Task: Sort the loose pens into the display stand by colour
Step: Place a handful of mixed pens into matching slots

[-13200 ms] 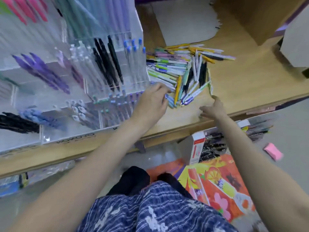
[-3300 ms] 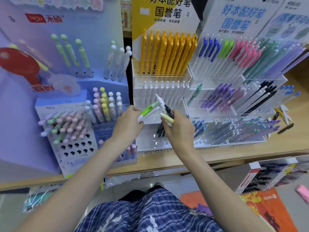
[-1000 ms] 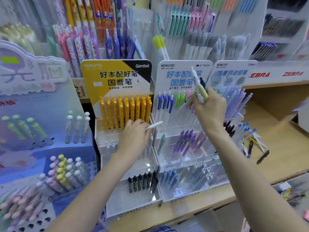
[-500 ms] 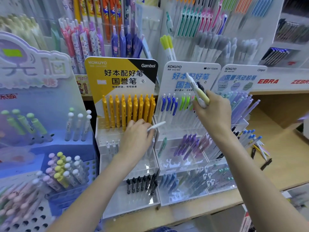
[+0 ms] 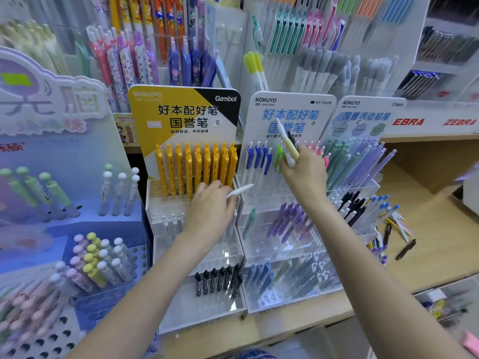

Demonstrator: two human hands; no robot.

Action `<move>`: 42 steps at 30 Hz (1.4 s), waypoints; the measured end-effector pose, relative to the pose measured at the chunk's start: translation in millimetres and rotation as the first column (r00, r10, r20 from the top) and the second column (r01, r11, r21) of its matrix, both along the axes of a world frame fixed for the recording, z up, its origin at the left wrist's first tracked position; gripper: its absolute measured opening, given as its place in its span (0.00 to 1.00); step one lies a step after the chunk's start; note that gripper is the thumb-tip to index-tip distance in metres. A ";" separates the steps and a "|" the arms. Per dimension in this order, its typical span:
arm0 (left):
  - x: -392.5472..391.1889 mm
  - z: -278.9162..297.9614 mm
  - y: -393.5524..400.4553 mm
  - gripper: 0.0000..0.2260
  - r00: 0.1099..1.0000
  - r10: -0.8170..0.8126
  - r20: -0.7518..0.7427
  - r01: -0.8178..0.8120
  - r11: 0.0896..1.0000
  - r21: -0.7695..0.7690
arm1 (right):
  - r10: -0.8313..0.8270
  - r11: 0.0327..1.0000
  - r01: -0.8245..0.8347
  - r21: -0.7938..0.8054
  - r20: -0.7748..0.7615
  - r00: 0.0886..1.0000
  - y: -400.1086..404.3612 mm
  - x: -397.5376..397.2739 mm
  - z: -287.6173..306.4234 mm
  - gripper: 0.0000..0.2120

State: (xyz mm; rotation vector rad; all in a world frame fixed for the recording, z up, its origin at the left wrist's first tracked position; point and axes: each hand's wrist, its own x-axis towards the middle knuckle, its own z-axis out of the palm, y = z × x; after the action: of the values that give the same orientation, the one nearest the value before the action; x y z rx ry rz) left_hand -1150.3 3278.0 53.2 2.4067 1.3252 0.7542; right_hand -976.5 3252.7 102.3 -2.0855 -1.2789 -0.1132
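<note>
Right hand (image 5: 302, 174) gripped approx. three pens (image 5: 289, 149) – white, pale yellow, black – at the display stand (image 5: 282, 250) top row; left hand (image 5: 210, 203) pinched one white pen (image 5: 239, 190) by approx. ten yellow pens (image 5: 197, 167). Risk: bundle could slip while slotting one-handed. Loose pens (image 5: 396, 234) lay toward the shelf's right end.

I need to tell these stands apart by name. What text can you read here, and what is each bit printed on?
"KOKUYO", "Gambol", "好本配好笔 国誉笔": yellow header card.
"KOKUYO", "GY TOON", "好本配好笔 国誉笔": white header card, partly hidden by pens in the right hand.
"KOKUYO", "Campus", "国誉活动铅笔": pale blue header card.
"ZEBRA", once cut to "EBRA": shelf strip.
Small print on all three cards and the purple sign's characters: too blurred.
</note>
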 end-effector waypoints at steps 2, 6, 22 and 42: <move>-1.2 0.8 0.5 0.13 1.000 -0.014 0.007 0.014 1.000 -0.009 | -0.008 1.000 0.007 -0.018 -0.051 0.999 -1.8 -0.1 -0.7 0.08; -10.4 9.5 0.4 0.11 0.986 -0.029 0.164 0.035 0.999 -0.035 | -0.017 0.995 0.034 0.093 -0.178 0.984 -20.3 2.5 2.1 0.11; -40.3 31.3 -7.4 0.06 0.632 0.252 0.733 0.312 0.783 -0.538 | 0.204 0.977 -0.154 0.146 -0.840 0.502 -78.3 -5.5 5.4 0.02; -16.9 19.6 -9.1 0.14 0.978 -0.172 -0.114 0.164 0.983 -0.077 | 0.253 0.916 -0.022 0.400 -0.535 0.806 -45.4 -10.2 28.8 0.04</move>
State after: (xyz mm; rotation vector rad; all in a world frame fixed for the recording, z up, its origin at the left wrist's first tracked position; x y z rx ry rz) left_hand -1167.2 3268.9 72.8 2.5050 1.1504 0.5184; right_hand -986.7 3207.2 131.1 -1.5126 -0.9323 0.3055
